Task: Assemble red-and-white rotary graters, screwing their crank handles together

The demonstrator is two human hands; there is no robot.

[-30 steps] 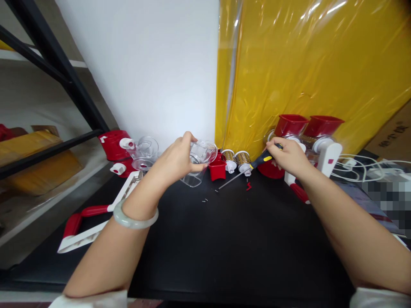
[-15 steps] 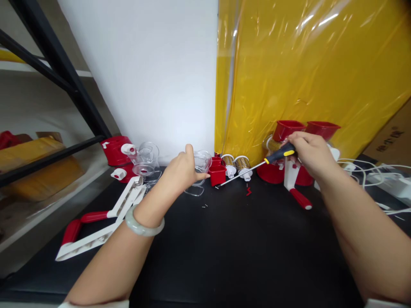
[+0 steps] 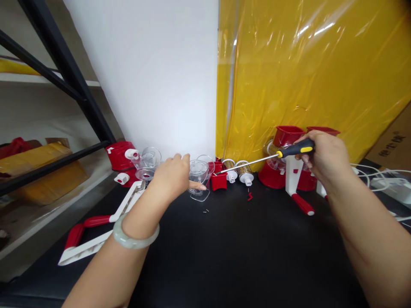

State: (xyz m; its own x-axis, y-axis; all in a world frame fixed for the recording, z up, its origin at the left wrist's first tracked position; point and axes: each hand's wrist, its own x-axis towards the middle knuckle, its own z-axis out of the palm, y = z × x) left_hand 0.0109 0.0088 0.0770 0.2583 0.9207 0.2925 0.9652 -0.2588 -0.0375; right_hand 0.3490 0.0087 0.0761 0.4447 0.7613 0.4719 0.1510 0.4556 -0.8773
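My right hand is closed on the black and yellow handle of a screwdriver. The tip of its shaft points left, over a small red part. My left hand is at the clear plastic housing, thumb stretched across its front; the other fingers curl behind, partly hidden. Right of the red part lie two grater drums with white ends. A small red piece and tiny screws rest on the black table.
At the left are red bases, another clear housing and white cranks with red handles. Red graters stand at the right beside white cables. A shelf with a yellow-wrapped box is far left.
The screwdriver and my right hand have moved slightly right, and its tip has lifted to the small red part. My left hand has shifted left and down, uncovering more of the clear housing.
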